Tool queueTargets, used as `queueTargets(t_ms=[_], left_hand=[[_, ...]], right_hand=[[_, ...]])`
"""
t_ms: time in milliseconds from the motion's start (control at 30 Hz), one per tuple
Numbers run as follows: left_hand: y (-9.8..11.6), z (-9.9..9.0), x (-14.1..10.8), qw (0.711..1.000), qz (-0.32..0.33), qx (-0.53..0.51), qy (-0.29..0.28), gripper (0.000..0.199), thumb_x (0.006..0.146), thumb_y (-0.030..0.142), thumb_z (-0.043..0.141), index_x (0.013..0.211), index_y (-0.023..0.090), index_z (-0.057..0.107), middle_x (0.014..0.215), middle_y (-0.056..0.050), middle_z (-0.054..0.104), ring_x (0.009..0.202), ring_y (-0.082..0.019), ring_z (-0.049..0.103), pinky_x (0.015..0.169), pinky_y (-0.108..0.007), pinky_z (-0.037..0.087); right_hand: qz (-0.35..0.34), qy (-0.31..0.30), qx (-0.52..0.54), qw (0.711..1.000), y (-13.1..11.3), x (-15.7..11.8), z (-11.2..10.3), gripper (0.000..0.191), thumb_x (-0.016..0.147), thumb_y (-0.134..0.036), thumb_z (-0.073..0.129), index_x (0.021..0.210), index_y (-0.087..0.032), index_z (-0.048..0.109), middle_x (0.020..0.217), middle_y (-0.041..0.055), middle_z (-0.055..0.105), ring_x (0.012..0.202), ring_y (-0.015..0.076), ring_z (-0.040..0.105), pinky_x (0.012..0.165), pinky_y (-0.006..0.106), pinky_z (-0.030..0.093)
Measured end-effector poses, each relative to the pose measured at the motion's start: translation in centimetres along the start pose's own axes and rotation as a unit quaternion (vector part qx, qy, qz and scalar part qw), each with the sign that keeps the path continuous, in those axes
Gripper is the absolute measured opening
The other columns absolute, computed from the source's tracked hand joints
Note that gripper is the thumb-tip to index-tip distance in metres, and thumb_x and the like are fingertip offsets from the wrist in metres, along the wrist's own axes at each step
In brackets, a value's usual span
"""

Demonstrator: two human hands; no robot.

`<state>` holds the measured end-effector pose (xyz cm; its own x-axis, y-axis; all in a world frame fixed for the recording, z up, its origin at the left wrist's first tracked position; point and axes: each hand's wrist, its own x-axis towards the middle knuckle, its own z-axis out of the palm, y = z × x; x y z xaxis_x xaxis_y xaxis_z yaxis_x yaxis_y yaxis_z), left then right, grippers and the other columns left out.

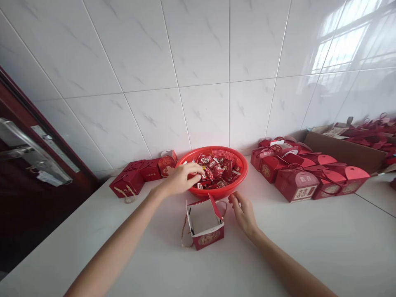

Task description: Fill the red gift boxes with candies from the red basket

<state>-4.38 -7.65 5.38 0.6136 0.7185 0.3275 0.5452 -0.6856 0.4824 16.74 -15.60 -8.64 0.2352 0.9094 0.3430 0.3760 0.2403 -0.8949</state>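
My left hand point(182, 178) reaches over the left side of a red plastic basket point(243, 175). Its thumb and fingers are apart, just above the wrapped candies point(213, 169), and nothing shows between them. By the basket's front right rim is my right hand point(244, 212), with its fingers curled together. Something small and red shows at the fingertips, too small to make out. Between my forearms stands a red gift box point(208, 239) with its top open and a white inside. Twisted rope handles hang at its sides.
Closed red boxes point(128, 178) stand against the wall at left. Several more red boxes point(297, 183) are grouped at right, before a brown cardboard box point(343, 150) of red items. A dark door with a metal handle point(15, 152) is at far left.
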Motion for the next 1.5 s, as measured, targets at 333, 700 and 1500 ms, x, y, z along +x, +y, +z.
queueTargets(t_ms=[333, 700, 1500], left_hand=[[-5.5, 3.8, 12.7, 0.980, -0.144, 0.090, -0.107, 0.026, 0.070, 0.015, 0.063, 0.093, 0.019, 0.072, 0.102, -0.005, 0.075, 0.097, -0.022, 0.066, 0.085, -0.026, 0.048], [-6.1, 6.2, 12.4, 0.973, -0.170, 0.098, -0.121, 0.010, 0.063, 0.026, 0.069, 0.070, 0.021, 0.063, 0.071, -0.002, 0.066, 0.071, -0.021, 0.061, 0.063, -0.027, 0.043], [-3.9, 7.2, 10.1, 0.973, -0.111, -0.063, -0.190, 0.018, 0.060, 0.020, 0.069, 0.077, 0.022, 0.074, 0.083, 0.000, 0.074, 0.082, -0.020, 0.065, 0.074, -0.025, 0.048]], right_hand=[[0.016, -0.037, 0.004, 0.999, 1.0, 0.2, 1.2, 0.030, 0.087, -0.037, 0.042, 0.071, -0.020, 0.061, 0.069, 0.0033, 0.066, 0.064, 0.0182, 0.057, 0.061, 0.027, 0.042], [0.016, -0.048, 0.006, 0.999, 1.8, 0.7, 1.0, 0.032, 0.086, -0.039, 0.045, 0.071, -0.019, 0.065, 0.065, 0.0028, 0.065, 0.065, 0.0189, 0.057, 0.061, 0.027, 0.044], [-0.013, -0.057, -0.019, 0.998, 0.7, 0.1, 1.2, 0.021, 0.079, -0.026, 0.045, 0.063, -0.021, 0.058, 0.067, 0.0048, 0.067, 0.062, 0.0189, 0.058, 0.058, 0.028, 0.042]])
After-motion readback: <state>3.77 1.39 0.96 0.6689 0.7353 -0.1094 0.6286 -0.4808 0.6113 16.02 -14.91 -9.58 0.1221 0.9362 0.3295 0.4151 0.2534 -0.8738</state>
